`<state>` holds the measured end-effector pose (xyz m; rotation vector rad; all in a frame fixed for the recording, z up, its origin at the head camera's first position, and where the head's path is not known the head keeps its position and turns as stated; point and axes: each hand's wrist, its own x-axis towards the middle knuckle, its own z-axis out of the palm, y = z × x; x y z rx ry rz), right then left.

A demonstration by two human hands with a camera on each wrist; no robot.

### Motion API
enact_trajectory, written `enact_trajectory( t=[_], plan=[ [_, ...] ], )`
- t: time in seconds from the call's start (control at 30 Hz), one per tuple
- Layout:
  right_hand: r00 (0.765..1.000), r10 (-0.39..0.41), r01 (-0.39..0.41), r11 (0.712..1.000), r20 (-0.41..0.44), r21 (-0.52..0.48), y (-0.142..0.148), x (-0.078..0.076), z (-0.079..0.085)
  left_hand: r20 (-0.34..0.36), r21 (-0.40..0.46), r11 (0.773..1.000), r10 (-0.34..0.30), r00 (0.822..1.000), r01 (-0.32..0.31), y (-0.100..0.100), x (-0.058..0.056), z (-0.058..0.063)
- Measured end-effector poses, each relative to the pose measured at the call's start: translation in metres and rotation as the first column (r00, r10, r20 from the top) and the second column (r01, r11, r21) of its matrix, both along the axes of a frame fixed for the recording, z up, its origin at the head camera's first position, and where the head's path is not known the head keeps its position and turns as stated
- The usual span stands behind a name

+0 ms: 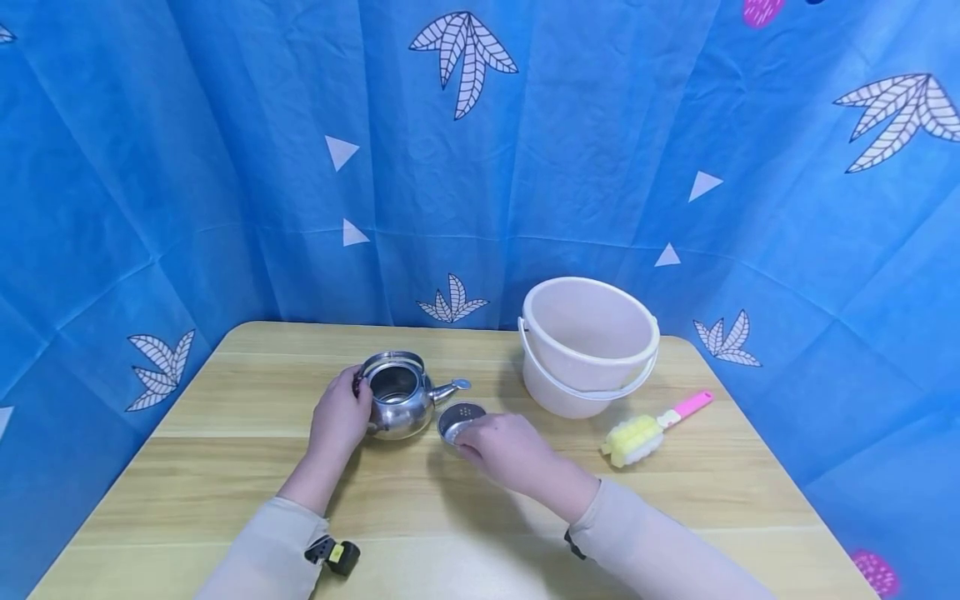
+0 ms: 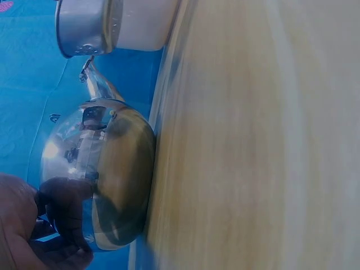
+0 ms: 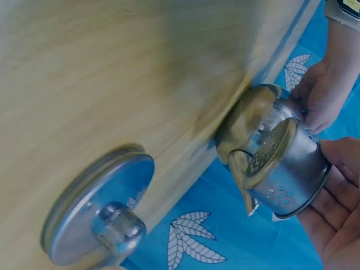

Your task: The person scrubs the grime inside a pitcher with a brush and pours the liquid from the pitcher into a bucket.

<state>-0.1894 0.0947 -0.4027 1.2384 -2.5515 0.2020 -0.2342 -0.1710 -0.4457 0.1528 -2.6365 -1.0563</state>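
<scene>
Presently pinching a perforated steel strainer (image 1: 457,412) with the right grip (image 1: 510,450), just above the table (image 1: 187,467) and beside the spout tip; with the left grip (image 1: 341,412), holding a steel kettle (image 1: 401,418) by the side opposite that spout. Near the right grip, on the table, a round lid (image 3: 84,197), knob up, lost from the head view. Farther right and back, a white bucket (image 1: 577,373); right of it and nearer, a brush (image 1: 637,439), sponge head toward the near left, pink handle toward the far right. For the kettle, upright on the table, mouth up, spout aimed right; for the strainer, roughly upright, open end up, holed base down. Underneath, pale wood grain; behind and along both sides, a blue curtain (image 1: 442,192) printed with white leaves and triangles.
</scene>
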Motion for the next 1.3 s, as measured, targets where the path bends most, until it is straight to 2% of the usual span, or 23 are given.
enact_trajectory(
  t=[0.13,0.37,0.83,1.3],
  plan=[
    [1.0,0.011,-0.011,1.0,0.02,0.008,0.001,0.0,-0.004,0.007,0.001,1.0,-0.001,1.0,0.001,-0.001,-0.001,-0.002],
    [1.0,0.028,-0.029,0.999,0.007,0.03,0.001,0.0,-0.012,0.007,-0.001,1.0,0.002,1.0,-0.002,-0.002,-0.002,-0.004],
    [0.999,0.017,-0.02,0.995,0.027,0.093,0.003,0.002,-0.017,0.021,-0.007,1.0,0.001,1.0,-0.001,0.0,-0.001,0.0],
    [0.999,0.022,-0.026,0.994,0.036,0.11,0.004,0.002,-0.027,0.001,-0.01,1.0,-0.001,1.0,0.001,0.001,0.001,0.001]
  ],
)
